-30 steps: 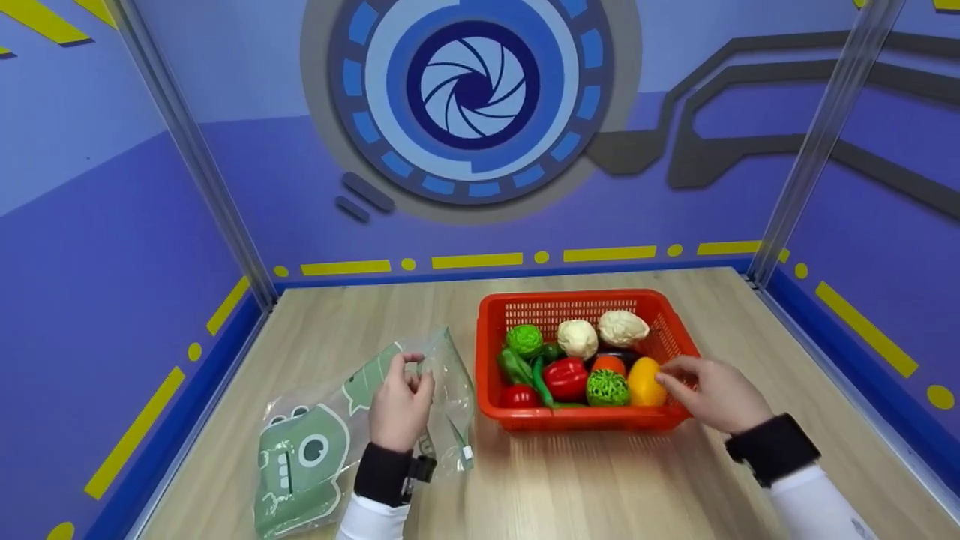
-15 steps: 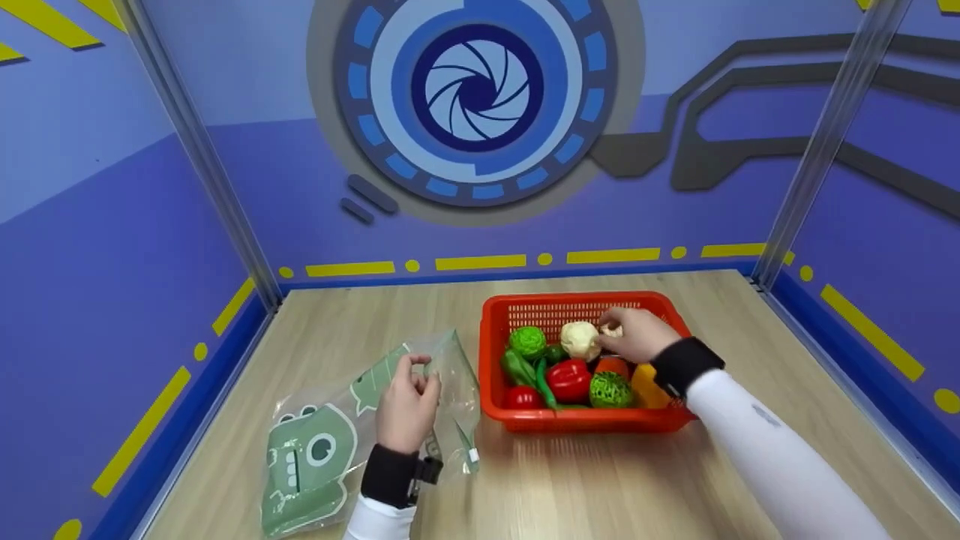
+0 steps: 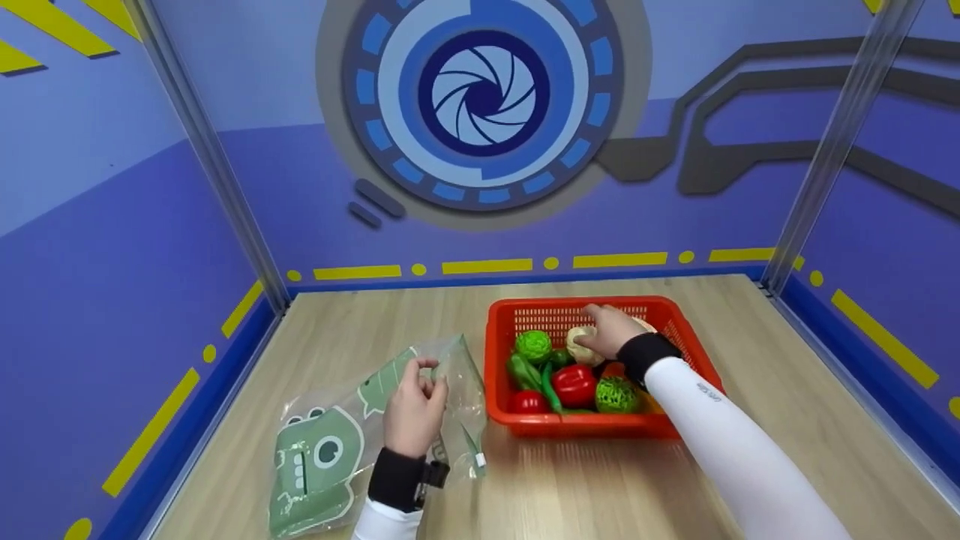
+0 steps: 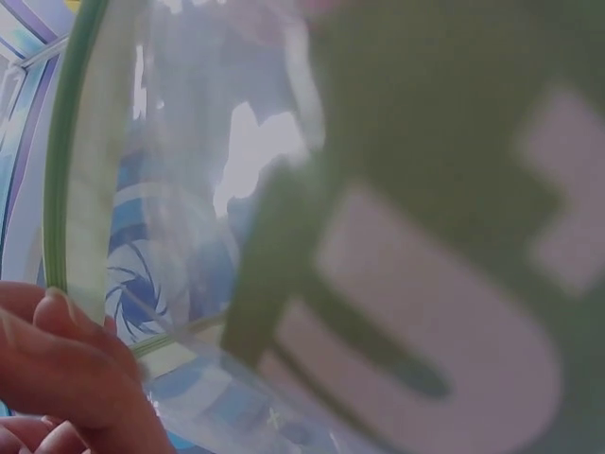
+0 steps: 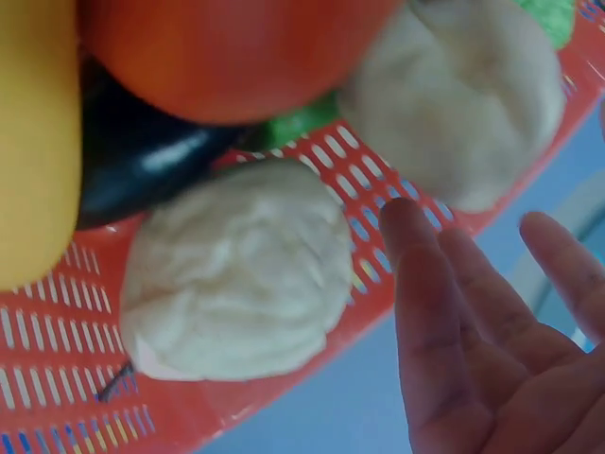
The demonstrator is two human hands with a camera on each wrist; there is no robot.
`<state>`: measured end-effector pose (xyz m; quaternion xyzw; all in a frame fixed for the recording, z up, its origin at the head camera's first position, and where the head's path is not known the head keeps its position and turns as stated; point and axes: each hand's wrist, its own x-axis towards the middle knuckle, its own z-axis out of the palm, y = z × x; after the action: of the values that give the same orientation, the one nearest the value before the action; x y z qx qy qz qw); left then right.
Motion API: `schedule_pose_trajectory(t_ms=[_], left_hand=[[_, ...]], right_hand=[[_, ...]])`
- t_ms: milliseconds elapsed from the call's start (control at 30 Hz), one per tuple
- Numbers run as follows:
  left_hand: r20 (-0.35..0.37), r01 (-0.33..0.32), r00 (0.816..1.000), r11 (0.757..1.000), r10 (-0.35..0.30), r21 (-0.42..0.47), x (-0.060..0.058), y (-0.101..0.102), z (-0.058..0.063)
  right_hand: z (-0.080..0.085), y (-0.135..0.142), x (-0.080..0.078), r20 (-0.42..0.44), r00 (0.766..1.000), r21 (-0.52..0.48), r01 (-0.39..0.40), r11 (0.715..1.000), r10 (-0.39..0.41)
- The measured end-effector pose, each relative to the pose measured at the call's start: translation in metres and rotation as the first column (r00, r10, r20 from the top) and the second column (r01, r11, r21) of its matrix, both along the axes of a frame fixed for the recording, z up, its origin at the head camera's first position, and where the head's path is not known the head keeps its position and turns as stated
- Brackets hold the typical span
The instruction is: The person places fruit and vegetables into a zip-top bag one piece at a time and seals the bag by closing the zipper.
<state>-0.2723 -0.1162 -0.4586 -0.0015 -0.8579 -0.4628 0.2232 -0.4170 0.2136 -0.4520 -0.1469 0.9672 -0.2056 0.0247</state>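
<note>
My left hand point(image 3: 415, 412) pinches the edge of a clear zip bag point(image 3: 319, 469) printed with a green cartoon monster; the left wrist view shows thumb and finger at its green zip strip point(image 4: 64, 180). The bag slants over the table, its mouth towards the basket. Over the back of the red basket point(image 3: 495, 360) hovers my right hand point(image 3: 613, 330), fingers apart and holding nothing. Its fingertips are close to a whitish, lumpy toy vegetable point(image 5: 463, 104). A second whitish one point(image 5: 236, 270) lies beside it, mostly hidden behind my hand in the head view.
The basket also holds a red pepper point(image 3: 575, 385), a tomato point(image 3: 530, 403), a green leafy ball point(image 3: 533, 346), a green mottled ball point(image 3: 617, 394), green peppers point(image 3: 523, 370), a dark eggplant point(image 5: 142, 151) and a yellow piece point(image 5: 33, 142). Printed walls enclose the wooden table point(image 3: 577, 487).
My right hand has moved from the yellow piece at the basket's right, back and left over the whitish vegetables. My left hand keeps its hold on the bag.
</note>
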Motion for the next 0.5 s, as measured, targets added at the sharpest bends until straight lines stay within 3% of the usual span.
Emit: schedule_pose_trajectory(t_ms=[500], left_hand=[[-0.013,-0.053,0.999,0.998,0.052,-0.027,-0.004,0.001,-0.002]], right_hand=[[-0.028,0.003,-0.007,0.050,0.997,-0.055,-0.052,0.997,0.055]])
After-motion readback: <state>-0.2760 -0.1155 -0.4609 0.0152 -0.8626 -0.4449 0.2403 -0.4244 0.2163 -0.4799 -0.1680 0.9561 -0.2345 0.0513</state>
